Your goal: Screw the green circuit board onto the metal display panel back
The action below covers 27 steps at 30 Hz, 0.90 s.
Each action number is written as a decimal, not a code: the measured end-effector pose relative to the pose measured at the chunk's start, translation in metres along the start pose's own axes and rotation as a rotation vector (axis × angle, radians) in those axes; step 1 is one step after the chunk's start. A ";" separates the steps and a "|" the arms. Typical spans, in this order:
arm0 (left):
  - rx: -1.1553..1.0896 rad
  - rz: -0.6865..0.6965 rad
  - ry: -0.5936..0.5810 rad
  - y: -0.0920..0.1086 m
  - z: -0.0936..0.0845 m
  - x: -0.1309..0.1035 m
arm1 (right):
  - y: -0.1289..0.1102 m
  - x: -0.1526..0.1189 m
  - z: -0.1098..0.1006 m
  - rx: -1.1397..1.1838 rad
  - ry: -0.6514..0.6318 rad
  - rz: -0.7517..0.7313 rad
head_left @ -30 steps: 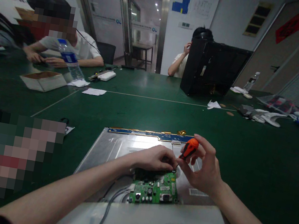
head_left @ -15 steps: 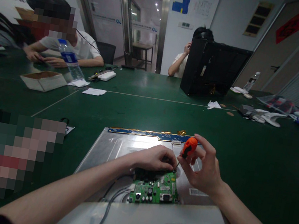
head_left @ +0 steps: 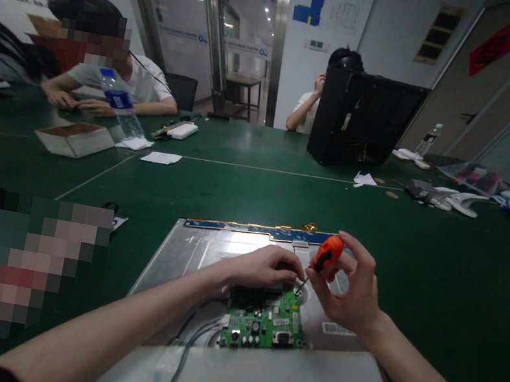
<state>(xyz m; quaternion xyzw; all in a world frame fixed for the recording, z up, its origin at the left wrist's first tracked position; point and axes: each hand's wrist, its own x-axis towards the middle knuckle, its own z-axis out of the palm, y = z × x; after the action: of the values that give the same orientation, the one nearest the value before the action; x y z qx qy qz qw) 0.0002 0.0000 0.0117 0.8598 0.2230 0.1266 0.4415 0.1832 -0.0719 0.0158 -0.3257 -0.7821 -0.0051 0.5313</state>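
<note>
My right hand (head_left: 358,295) grips an orange and black screwdriver (head_left: 329,254) by its handle, between thumb and fingers. The shaft slants down to the upper right corner of a green circuit board (head_left: 268,325), where a small shiny spot, perhaps a screw, shows. Curled close beside the shaft, the fingers of my left hand (head_left: 269,266) are closed; what they pinch, if anything, is hidden. The board lies on a silver display panel (head_left: 173,262) with a thin blue circuit strip (head_left: 248,229) along its far edge. Grey cables (head_left: 188,350) run from the board's left side.
Across the green table (head_left: 234,194) stand a black monitor casing (head_left: 366,118), an open cardboard box (head_left: 74,139) and a water bottle (head_left: 122,105). Two people sit at the far side. Cables and bagged parts (head_left: 451,198) lie to the right.
The screwdriver handle has tilted and shifted slightly right with my right hand. My left fingertips have lifted a little, baring more of the board's corner.
</note>
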 end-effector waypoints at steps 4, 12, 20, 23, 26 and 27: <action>0.035 -0.036 0.071 0.005 -0.011 0.003 | 0.001 -0.002 -0.001 -0.002 0.016 0.024; 0.276 -0.219 0.091 0.018 -0.058 -0.009 | -0.002 0.003 -0.003 -0.017 0.023 -0.004; 0.518 -0.433 -0.172 0.019 -0.054 -0.023 | -0.002 0.004 -0.002 -0.008 0.015 -0.002; 0.566 -0.444 -0.196 0.022 -0.045 -0.021 | -0.001 0.003 -0.003 -0.012 0.021 0.003; 0.576 -0.403 -0.209 0.029 -0.043 -0.020 | -0.001 0.002 -0.004 -0.008 0.024 0.008; 0.573 -0.384 -0.207 0.032 -0.043 -0.019 | 0.000 0.002 -0.004 -0.005 0.025 0.009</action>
<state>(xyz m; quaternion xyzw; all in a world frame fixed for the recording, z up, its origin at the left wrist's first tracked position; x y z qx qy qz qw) -0.0258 0.0044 0.0627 0.8995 0.3609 -0.1142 0.2184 0.1863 -0.0730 0.0192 -0.3302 -0.7740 -0.0087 0.5401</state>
